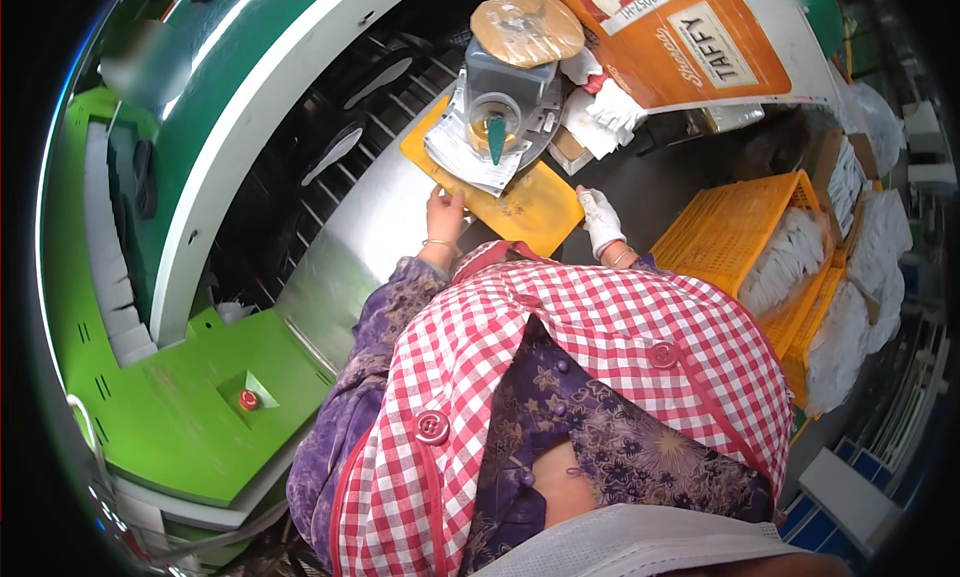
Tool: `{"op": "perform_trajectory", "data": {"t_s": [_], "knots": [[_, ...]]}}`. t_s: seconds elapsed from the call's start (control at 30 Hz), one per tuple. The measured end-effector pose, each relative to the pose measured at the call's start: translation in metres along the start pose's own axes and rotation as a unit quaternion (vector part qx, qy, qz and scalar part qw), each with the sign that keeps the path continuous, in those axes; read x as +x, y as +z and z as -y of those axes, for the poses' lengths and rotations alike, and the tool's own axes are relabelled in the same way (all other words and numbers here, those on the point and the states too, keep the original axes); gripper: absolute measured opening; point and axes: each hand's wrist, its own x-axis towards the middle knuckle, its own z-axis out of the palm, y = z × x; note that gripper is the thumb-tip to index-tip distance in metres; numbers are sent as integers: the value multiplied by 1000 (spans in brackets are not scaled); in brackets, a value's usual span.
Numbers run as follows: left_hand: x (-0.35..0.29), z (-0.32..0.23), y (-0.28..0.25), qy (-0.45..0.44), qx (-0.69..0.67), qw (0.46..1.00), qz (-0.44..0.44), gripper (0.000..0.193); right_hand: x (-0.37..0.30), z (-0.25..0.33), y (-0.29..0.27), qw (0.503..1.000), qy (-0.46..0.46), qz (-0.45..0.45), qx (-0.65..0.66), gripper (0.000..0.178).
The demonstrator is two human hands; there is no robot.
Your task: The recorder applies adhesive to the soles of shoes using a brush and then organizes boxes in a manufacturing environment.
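Note:
A yellow board (533, 209) lies in front of me at a slant, with a stack of white printed papers (459, 151) on its far left part. My bare left hand (446, 215), a bangle at its wrist, holds the board's near left edge, thumb and fingertips closed at the rim. At the right corner my right hand (601, 220), in a white glove with bare fingertips, has its fingers bent against the edge; its grip is partly hidden. Beyond the papers stands a grey container (508, 77) with a clear cup holding a green-tipped tool (496, 139) before it. A round tan wrapped disc (527, 29) tops the container.
Left is a green machine (190, 417) with a red button (248, 400) and a curved white rim. Dark metal racks and a silver plate (345, 247) lie between. At right stand yellow crates (725, 222) with white bagged goods; an orange-white printed sack (700, 47) is at the back.

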Motion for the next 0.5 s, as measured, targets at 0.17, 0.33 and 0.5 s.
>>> {"op": "perform_trajectory", "data": {"t_s": [0.17, 0.33, 0.5], "knots": [[16, 15, 16, 55, 121, 991, -33, 68, 2, 11, 7, 983, -54, 27, -173, 60], [8, 10, 16, 63, 141, 987, -37, 72, -2, 16, 10, 972, -42, 14, -233, 62], [20, 13, 19, 67, 145, 986, -46, 68, 4, 13, 10, 969, -53, 18, -241, 63]]}}
